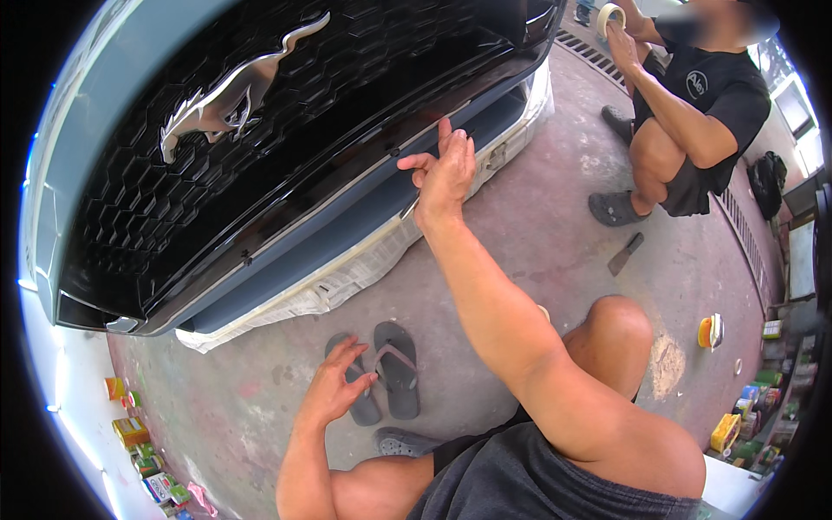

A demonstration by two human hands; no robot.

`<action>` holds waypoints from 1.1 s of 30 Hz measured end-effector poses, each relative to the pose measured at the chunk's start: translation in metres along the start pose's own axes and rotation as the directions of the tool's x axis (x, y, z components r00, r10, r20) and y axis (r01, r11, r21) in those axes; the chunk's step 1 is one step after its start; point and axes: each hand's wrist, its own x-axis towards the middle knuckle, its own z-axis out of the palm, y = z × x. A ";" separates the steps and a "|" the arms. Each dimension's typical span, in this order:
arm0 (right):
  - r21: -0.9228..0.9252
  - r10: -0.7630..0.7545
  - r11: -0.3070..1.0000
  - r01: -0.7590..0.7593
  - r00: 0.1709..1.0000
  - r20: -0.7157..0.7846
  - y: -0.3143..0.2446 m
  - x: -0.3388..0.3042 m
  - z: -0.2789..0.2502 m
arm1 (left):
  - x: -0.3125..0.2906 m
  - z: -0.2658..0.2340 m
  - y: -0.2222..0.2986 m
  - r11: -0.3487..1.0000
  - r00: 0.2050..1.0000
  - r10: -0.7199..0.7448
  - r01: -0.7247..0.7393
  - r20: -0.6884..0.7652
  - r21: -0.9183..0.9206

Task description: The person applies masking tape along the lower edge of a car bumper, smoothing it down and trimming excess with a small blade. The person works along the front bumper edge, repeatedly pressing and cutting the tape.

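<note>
The bumper strip [295, 256], blue-grey, runs diagonally across the lower front of the car, below the black grille [130, 195]. Masking paper [325, 295] lines its lower edge and hangs unevenly above the floor [520, 260]. A silver horse emblem [217, 113] is mounted on the grille.

The right hand [446, 178] is raised at the strip, its fingers spread and no object grasped; whether the fingertips touch the surface cannot be told. The left hand [334, 381] is released, fingers loosely curved, and appears in front of a pair of flip-flops [399, 373] that lie side by side on the floor. A grey clog [403, 443] is located just beside the flip-flops, toward the person.

To the right, a co-worker [706, 108] in a black shirt squats and holds a pale roll of tape [601, 22] in both hands. A scraper [626, 254] lies on the floor near the co-worker's clogs [617, 209]. Farther out, an orange container [705, 332] stands near a tan patch [667, 367]. Cans [725, 432] line the right edge; more containers [130, 431] line the left, near a pink cloth [202, 498].
</note>
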 end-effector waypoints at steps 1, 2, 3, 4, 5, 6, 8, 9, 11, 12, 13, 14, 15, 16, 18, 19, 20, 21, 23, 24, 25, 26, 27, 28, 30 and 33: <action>0.039 0.019 0.999 -0.019 1.000 0.000 0.002 -0.002 0.004 | -0.001 0.000 -0.001 1.000 1.000 -0.004 0.004 0.000 -0.009; 0.074 0.048 0.996 -0.046 0.999 -0.019 0.003 -0.005 0.007 | -0.001 0.000 -0.002 1.000 1.000 -0.010 0.010 -0.002 -0.012; 0.110 0.089 0.990 -0.087 0.996 -0.014 0.004 -0.007 0.008 | -0.002 0.000 -0.002 1.000 1.000 -0.002 0.002 0.003 -0.012; 0.145 0.140 0.980 -0.135 0.990 -0.025 0.003 -0.011 0.008 | -0.001 0.001 -0.002 1.000 1.000 0.003 -0.003 0.006 -0.004; 0.189 0.172 0.968 -0.167 0.985 -0.006 0.002 -0.014 0.006 | 0.000 0.001 -0.002 1.000 1.000 -0.015 0.015 0.017 0.010; 0.228 0.248 0.943 -0.243 0.969 0.006 -0.001 -0.016 0.001 | 0.002 0.001 -0.002 1.000 1.000 -0.007 0.007 0.022 -0.010; 0.298 0.357 0.882 -0.365 0.930 0.084 -0.010 -0.021 -0.016 | 0.004 0.001 -0.001 0.999 0.998 -0.041 0.043 0.041 -0.033; 0.244 0.351 0.902 -0.357 0.934 0.072 -0.011 -0.027 -0.024 | 0.006 0.001 -0.001 1.000 0.999 -0.018 0.018 0.042 -0.017; 0.124 0.202 0.969 -0.211 0.976 0.084 -0.015 -0.024 -0.033 | 0.007 0.002 -0.001 1.000 0.999 0.001 -0.002 0.039 0.027; 0.057 0.139 0.988 -0.143 0.987 0.083 -0.016 -0.022 -0.036 | 0.006 0.003 -0.001 1.000 0.999 0.016 -0.016 0.035 0.013; 0.031 0.090 0.995 -0.093 0.992 0.092 -0.016 -0.017 -0.036 | 0.005 0.004 -0.002 1.000 0.999 0.016 -0.017 0.033 0.011; 0.017 0.081 0.996 -0.083 0.992 0.093 -0.017 -0.011 -0.036 | 0.004 0.004 -0.001 1.000 0.999 0.020 -0.021 0.030 0.010; 0.004 0.070 0.998 -0.070 0.993 0.095 -0.019 -0.004 -0.034 | 0.004 0.005 -0.001 1.000 0.999 0.016 -0.017 0.030 0.010; -0.004 0.048 0.999 -0.048 0.993 0.105 -0.020 0.002 -0.032 | 0.003 0.005 -0.001 1.000 0.999 0.012 -0.013 0.031 0.011; 0.068 0.119 0.990 -0.125 0.989 0.084 -0.022 0.007 -0.026 | 0.002 0.004 0.001 1.000 0.999 0.000 0.000 0.033 0.008; 0.107 0.150 0.982 -0.158 0.986 0.079 -0.022 0.008 -0.022 | 0.002 0.004 0.002 1.000 0.999 -0.010 0.010 0.034 0.003; 0.142 0.186 0.971 -0.192 0.981 0.053 -0.023 0.007 -0.019 | 0.002 0.003 0.003 1.000 0.999 -0.018 0.019 0.036 -0.002; 0.159 0.210 0.963 -0.217 0.976 0.061 -0.021 0.003 -0.016 | 0.003 0.003 0.004 1.000 0.999 -0.024 0.024 0.038 -0.003; 0.188 0.253 0.948 -0.258 0.966 0.051 -0.016 -0.010 -0.015 | 0.004 0.003 0.006 1.000 0.998 -0.031 0.031 0.048 -0.002; 0.112 0.264 0.958 -0.265 0.964 0.022 -0.015 -0.016 -0.020 | 0.005 0.003 0.007 1.000 0.998 -0.030 0.030 0.051 -0.006; 0.036 0.264 0.964 -0.265 0.964 0.014 -0.013 -0.024 -0.026 | 0.005 0.003 0.007 0.999 0.998 -0.030 0.031 0.053 -0.009; -0.034 0.260 0.965 -0.260 0.965 0.027 -0.010 -0.029 -0.032 | 0.005 0.004 0.007 0.999 0.998 -0.031 0.032 0.054 -0.014; -0.039 0.312 0.949 -0.314 0.949 -0.054 -0.010 -0.024 -0.039 | 0.006 0.004 0.006 1.000 0.999 -0.015 0.015 0.048 -0.001; -0.054 0.345 0.935 -0.351 0.934 -0.096 -0.010 -0.020 -0.048 | 0.006 0.004 0.006 1.000 0.999 0.000 -0.001 0.042 0.010; -0.072 0.387 0.914 -0.398 0.913 -0.132 -0.012 -0.008 -0.067 | 0.004 0.005 0.005 1.000 0.999 0.006 -0.007 0.037 0.017; -0.263 0.290 0.917 -0.299 0.954 -0.073 -0.013 0.011 -0.086 | 0.002 0.003 0.005 1.000 0.999 -0.013 0.012 0.042 0.011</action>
